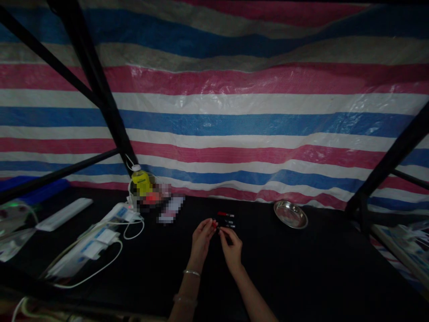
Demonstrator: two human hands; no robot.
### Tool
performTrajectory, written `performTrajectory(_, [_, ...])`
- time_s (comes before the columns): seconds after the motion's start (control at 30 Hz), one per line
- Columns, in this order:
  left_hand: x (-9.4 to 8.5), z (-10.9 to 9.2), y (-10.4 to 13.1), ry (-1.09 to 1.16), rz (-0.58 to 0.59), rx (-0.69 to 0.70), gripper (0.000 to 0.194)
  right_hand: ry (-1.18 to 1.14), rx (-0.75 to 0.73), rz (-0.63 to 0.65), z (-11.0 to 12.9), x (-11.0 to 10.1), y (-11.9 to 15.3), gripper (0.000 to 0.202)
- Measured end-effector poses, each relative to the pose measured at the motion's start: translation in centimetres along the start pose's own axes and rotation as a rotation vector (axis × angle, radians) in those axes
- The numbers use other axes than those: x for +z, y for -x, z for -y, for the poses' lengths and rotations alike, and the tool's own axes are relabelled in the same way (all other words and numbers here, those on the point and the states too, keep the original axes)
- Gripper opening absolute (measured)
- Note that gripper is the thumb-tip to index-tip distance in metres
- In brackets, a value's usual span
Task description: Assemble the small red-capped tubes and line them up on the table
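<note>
My left hand [201, 237] is raised over the black tabletop, its fingers closed on a small red piece [214, 225] too tiny to identify. Close beside it, my right hand [232, 243] pinches with thumb and forefinger at something dark and small that I cannot make out. Just beyond the fingertips lie a red marker pen [225, 214] and a black marker pen [229, 222]. Another dark pen [231, 226] lies nearest my right hand, partly covered by its fingers.
A round steel dish [291, 214] stands at the right. Left are a yellow-labelled bottle [141, 181], a power strip [100, 243] with looping white cables and a long white bar [65, 214]. Dark frame posts and a striped plastic sheet [234, 123] bound the table [295, 277].
</note>
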State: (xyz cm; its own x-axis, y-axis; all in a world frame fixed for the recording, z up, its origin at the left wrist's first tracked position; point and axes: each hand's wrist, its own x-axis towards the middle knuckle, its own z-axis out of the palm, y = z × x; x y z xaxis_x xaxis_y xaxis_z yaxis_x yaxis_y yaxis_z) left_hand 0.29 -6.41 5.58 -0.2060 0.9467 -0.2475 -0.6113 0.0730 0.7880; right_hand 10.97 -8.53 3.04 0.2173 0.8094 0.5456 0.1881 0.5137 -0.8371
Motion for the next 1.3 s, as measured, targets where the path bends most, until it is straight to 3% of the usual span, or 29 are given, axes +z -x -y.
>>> performTrajectory(0.23, [0.0,0.0,0.3,-0.08,0.026,0.045,0.028,-0.037,0.094,-0.007,-0.4,0.1,0.3,0.019])
performTrajectory(0.4, [0.1,0.2,1.0,-0.357,0.126,0.11,0.031,-0.141,0.176,-0.082,-0.2,-0.1,-0.2,0.02])
performTrajectory(0.67, [1.2,0.6,1.8,-0.488,0.25,0.229,0.037,-0.612,0.605,-0.083,-1.4,-0.2,-1.1,0.028])
performTrajectory(0.8, [1.5,0.8,1.8,-0.592,0.314,0.32,0.038,-0.806,0.747,-0.063,-1.2,-0.7,-1.5,0.023])
performTrajectory(0.97, [1.8,0.6,1.9,-0.706,0.358,0.379,0.034,-0.919,0.823,-0.018,-0.8,-1.2,-1.9,0.02])
performTrajectory(1.3, [2.2,0.8,2.3,-0.663,0.288,0.361,0.033,-1.035,0.893,-0.024,-1.5,-0.9,-1.9,0.023])
